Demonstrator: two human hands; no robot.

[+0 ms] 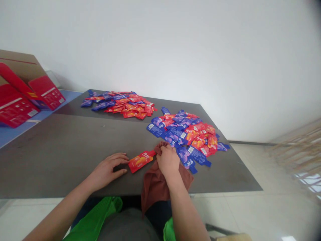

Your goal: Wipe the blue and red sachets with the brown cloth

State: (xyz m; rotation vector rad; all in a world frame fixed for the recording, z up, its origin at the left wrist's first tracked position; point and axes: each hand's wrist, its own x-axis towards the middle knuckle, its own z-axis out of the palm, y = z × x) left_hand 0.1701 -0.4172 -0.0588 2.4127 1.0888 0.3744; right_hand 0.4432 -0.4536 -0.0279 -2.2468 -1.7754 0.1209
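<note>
A red pouch (pixel 141 161) with orange fruit print lies flat near the table's front edge, its narrow spout end to the right. My left hand (pixel 111 168) rests on the table at the pouch's left end, fingers apart, thumb and fingertips close to its edge. With fingers closed, my right hand (pixel 167 159) grips a brown cloth (pixel 156 184) at the pouch's spout end. Part of the cloth hangs over the table edge. Whether the right fingers also pinch the spout is hidden by the cloth.
Right of my hands spreads a pile of blue and red pouches (pixel 180 129). Another mixed pile (pixel 125 103) lies at the back of the grey table (pixel 62 150). Open red cardboard boxes (pixel 47 92) stand on a blue surface at the left. A white wall (pixel 175 50) rises behind.
</note>
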